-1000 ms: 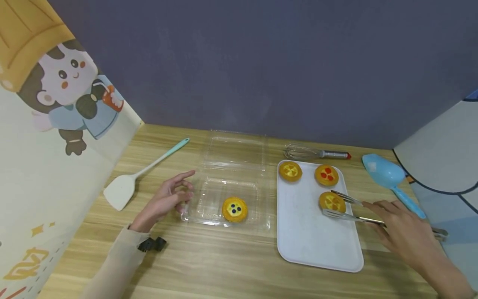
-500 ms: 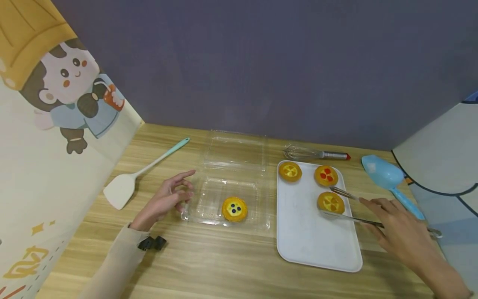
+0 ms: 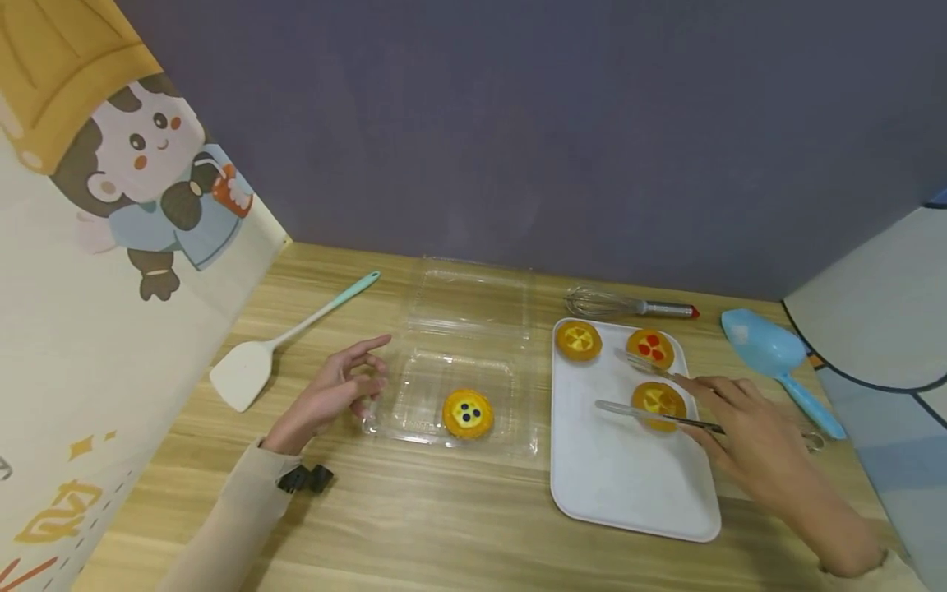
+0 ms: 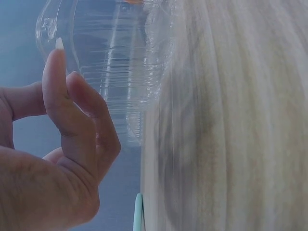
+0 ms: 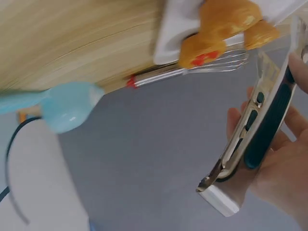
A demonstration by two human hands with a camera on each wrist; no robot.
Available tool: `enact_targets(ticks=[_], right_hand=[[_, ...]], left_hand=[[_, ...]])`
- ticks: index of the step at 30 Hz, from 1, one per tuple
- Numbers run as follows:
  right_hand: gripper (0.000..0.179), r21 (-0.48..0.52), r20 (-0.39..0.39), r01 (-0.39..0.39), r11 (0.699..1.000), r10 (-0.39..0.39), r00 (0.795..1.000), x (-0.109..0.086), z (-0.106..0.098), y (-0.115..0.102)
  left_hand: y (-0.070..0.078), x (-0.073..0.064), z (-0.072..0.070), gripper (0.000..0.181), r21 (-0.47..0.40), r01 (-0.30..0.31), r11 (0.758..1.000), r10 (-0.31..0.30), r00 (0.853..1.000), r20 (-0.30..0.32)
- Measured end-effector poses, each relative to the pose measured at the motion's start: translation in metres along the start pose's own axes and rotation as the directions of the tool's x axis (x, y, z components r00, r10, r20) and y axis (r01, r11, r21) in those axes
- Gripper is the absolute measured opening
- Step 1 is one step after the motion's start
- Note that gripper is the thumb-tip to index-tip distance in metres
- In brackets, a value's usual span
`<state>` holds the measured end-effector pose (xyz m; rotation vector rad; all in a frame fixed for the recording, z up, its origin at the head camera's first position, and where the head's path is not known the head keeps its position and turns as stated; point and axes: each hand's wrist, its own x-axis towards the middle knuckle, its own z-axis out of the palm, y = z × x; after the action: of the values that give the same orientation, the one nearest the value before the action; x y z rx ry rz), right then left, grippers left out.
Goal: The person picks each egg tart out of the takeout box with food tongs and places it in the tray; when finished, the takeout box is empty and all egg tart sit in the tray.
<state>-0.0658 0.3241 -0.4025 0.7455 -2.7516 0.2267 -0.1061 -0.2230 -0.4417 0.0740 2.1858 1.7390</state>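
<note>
My right hand (image 3: pixel 755 444) holds metal tongs (image 5: pixel 255 120) with dark green grips. Their spread tips reach left over a white tray (image 3: pixel 629 477). One arm passes across a tart with red pieces (image 3: pixel 651 349), the other in front of a tart with yellow pieces (image 3: pixel 658 403); contact is unclear. Another yellow-topped tart (image 3: pixel 579 339) sits in the tray's back left corner. My left hand (image 3: pixel 333 395) lies with bent, relaxed fingers at the left edge of a clear plastic container (image 3: pixel 422 403), whose lid is folded back. A tart with blueberries (image 3: pixel 468 413) sits inside.
A whisk (image 3: pixel 629 304) lies behind the tray. To the right is a light blue scoop (image 3: pixel 765 345). A white turner (image 3: pixel 244 374) with a mint handle lies left of my left hand. Walls close off the back and both sides.
My right hand has moved left with the tongs, whose tips are spread wider and now extend past the yellow-topped tart. That tart stays on the tray. My left hand keeps its place.
</note>
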Motion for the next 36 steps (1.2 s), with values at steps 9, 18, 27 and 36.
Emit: enact_targets(ticks=[9, 18, 27, 36], right_hand=[[0.075, 0.086, -0.014, 0.056, 0.995, -0.055, 0.998, 0.041, 0.008, -0.037], [0.067, 0.146, 0.014, 0.125, 0.981, -0.129, 0.992, 0.070, 0.028, -0.068], [0.062, 0.170, 0.113, 0.219, 0.961, -0.240, 0.964, 0.085, 0.041, -0.093], [0.060, 0.196, 0.129, 0.262, 0.945, -0.290, 0.948, 0.092, 0.052, -0.105]], left_hand=[[0.002, 0.002, 0.001, 0.076, 0.015, -0.002, 1.000, 0.002, 1.000, -0.004], [0.003, 0.005, 0.002, 0.076, -0.008, 0.000, 1.000, 0.000, 1.000, 0.000], [0.002, 0.003, 0.002, 0.077, -0.010, 0.007, 1.000, -0.007, 1.000, -0.006], [0.001, 0.000, 0.001, 0.080, -0.006, -0.006, 1.000, 0.006, 1.000, -0.004]])
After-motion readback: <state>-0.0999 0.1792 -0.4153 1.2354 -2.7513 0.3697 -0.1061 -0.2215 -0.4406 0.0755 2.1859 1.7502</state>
